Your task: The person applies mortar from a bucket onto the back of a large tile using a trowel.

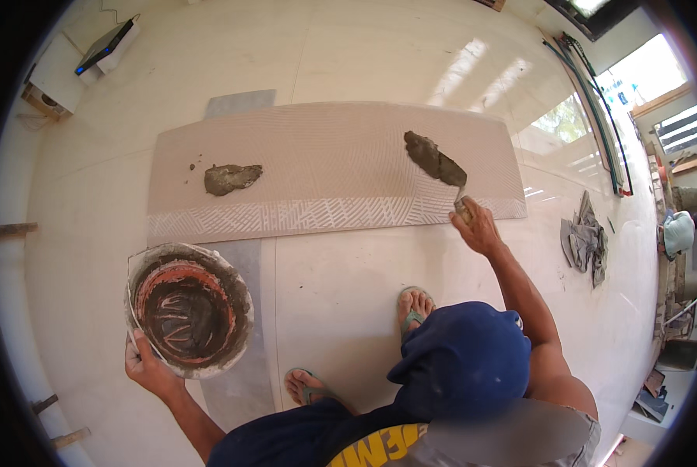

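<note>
My left hand [152,366] grips the near-left rim of a round bucket [243,300]. The bucket is tilted, and grey mortar [181,323] smears its reddish inside. In my right hand [479,227] is the handle of a trowel [462,208], over the right part of a long tile panel [317,156] with a ridged surface facing up. Dark wet mortar [434,159] lies at the trowel's end and hides its blade; I cannot tell how much rests on the panel. Another lump of mortar [232,179] sits on the panel's left part, with small crumbs beside it.
The panel lies on a glossy cream floor [341,311] with a grey strip [243,389] running beneath it. My sandalled feet [415,307] stand on its near side. A crumpled grey cloth [586,241] is at right, long dark strips [598,117] farther back, a dark flat device [107,47] far left.
</note>
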The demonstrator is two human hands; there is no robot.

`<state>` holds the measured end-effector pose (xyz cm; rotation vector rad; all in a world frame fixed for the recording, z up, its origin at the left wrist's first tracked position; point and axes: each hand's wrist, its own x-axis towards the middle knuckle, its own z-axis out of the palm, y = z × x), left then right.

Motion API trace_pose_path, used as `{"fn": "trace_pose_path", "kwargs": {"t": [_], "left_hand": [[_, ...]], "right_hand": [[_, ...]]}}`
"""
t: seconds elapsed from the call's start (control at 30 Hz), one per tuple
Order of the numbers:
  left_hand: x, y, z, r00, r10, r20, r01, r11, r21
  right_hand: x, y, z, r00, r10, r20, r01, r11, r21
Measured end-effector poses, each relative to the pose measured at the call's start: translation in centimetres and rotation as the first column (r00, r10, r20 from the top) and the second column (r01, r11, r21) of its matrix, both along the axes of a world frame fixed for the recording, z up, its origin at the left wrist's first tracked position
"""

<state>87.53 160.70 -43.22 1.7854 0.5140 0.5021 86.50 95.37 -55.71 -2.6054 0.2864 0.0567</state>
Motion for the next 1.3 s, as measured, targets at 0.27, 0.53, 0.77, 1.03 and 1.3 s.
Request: {"fn": "trace_pose_path", "kwargs": {"t": [0.27, 0.53, 0.77, 1.03, 1.3], "left_hand": [[-0.5, 0.6, -3.1, 0.998, 0.046, -0.048, -0.044, 0.998, 0.041], [0.4, 0.6, -4.5, 1.000, -0.001, -0.009, 0.003, 0.991, 0.136], [1.9, 0.9, -6.1, 0.994, -0.112, -0.006, 0.105, 0.914, 0.393], [4.9, 0.2, -4.3, 0.941, -0.283, -0.184, 0.311, 0.939, 0.147], [7.0, 2.7, -3.1, 0.798, -0.481, -0.363, 0.546, 0.832, 0.097]], "right_hand": [[2.8, -3.1, -2.3, 0.981, -0.134, -0.142, 0.093, 0.961, -0.262], [4.8, -4.0, -0.4, 0.999, -0.038, 0.016, 0.040, 0.991, -0.127], [5.1, 8.0, 2.3, 0.952, 0.107, -0.286, 0.110, 0.753, 0.649], [10.3, 32.8, -0.9, 0.324, 0.946, 0.015, -0.932, 0.316, 0.176], [6.2, 43.1, -2.5, 0.225, 0.952, 0.209, -0.974, 0.223, 0.032]]}}
